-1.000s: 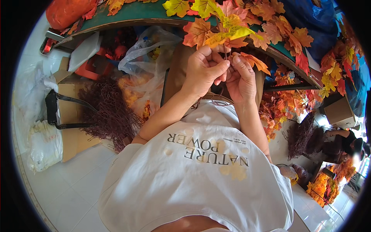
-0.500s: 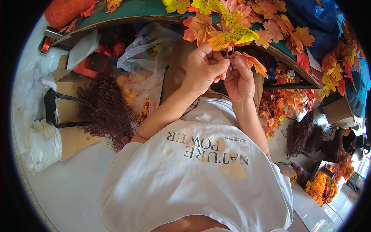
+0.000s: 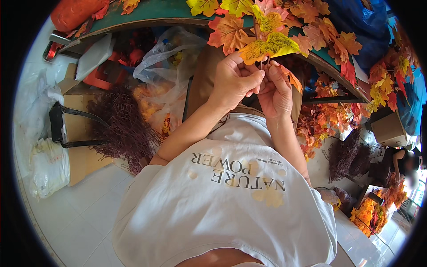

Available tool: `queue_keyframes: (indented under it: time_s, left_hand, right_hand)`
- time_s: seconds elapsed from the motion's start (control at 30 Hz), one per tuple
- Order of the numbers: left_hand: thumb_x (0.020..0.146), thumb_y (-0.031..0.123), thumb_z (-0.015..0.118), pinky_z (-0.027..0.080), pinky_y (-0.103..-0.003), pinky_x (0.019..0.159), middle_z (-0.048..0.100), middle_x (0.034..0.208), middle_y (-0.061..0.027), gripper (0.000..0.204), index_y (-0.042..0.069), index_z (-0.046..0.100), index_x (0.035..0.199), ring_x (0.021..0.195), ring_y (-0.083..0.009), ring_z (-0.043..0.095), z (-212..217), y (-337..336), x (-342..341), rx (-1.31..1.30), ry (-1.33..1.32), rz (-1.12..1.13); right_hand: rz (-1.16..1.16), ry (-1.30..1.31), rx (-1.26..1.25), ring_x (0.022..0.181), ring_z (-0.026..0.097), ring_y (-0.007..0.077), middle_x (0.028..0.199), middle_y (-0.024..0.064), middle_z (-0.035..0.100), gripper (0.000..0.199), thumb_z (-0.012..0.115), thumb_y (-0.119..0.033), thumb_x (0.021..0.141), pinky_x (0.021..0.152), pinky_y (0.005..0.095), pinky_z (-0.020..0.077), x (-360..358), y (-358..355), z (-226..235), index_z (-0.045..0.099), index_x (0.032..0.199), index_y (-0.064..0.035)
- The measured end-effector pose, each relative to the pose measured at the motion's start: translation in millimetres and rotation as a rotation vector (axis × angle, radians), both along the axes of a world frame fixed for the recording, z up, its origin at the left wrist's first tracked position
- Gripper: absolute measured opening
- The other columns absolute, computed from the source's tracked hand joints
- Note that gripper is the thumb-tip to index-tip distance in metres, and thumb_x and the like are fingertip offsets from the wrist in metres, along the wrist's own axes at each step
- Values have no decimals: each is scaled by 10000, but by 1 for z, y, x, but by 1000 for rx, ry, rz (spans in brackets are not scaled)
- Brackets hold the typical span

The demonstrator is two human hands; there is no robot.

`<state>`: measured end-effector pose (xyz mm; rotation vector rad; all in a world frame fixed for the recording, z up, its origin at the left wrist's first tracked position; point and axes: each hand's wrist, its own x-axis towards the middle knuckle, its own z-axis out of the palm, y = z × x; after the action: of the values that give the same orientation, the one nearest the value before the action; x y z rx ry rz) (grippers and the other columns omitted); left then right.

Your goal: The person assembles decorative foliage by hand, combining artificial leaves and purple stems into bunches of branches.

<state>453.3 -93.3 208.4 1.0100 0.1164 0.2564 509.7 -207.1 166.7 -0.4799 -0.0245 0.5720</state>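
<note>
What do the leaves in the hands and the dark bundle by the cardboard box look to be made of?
The leaves look like artificial fabric or thin plastic: flat, evenly dyed yellow-orange, printed veins, on a thin stem pinched by both hands. The dark bundle looks like maroon wiry plastic twigs, matte; the exact material is unclear.

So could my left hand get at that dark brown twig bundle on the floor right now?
Probably not: the left hand is busy pinching leaf stems up at the table edge, and the twig bundle lies low.

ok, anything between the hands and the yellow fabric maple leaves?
Nothing visible. The left hand and the right hand both pinch the stems under the yellow fabric maple leaves, in front of the green table edge. The orange fabric leaves lie behind, not in between.
</note>
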Motion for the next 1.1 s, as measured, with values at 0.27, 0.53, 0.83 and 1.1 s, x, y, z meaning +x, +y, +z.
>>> queue_keyframes:
  time_s: [0.27,0.53,0.83,1.1]
  left_hand:
    - [764,-56,618,356,-184,366,570,664,-31,217,-5,550,964,484,-68,532,-1,1,0,-1,20,9]
    - [766,-45,626,352,-184,360,565,666,-29,172,-6,546,913,486,-67,532,-8,3,0,13,50,2]
    - [819,-13,601,373,-187,404,580,708,-33,151,-4,566,966,525,-73,540,-12,1,4,-68,-12,-12]
    - [852,58,559,467,-224,507,637,927,-111,220,24,523,1066,707,-113,596,-60,1,8,-308,11,60]
  right_hand:
    - [-6,-8,-14,884,640,194,921,99,648,135,580,-23,862,774,300,550,-1,1,2,615,992,-29]
    - [-12,0,-14,882,641,193,922,94,647,128,589,-24,857,774,298,552,-3,0,-4,619,981,-26]
    - [-7,-134,-115,782,598,127,866,29,586,158,603,-35,847,732,255,504,-2,-1,-5,539,991,-41]
    - [-378,-1167,-1122,638,566,112,736,20,596,124,671,-56,766,574,244,451,1,-1,20,587,845,-10]
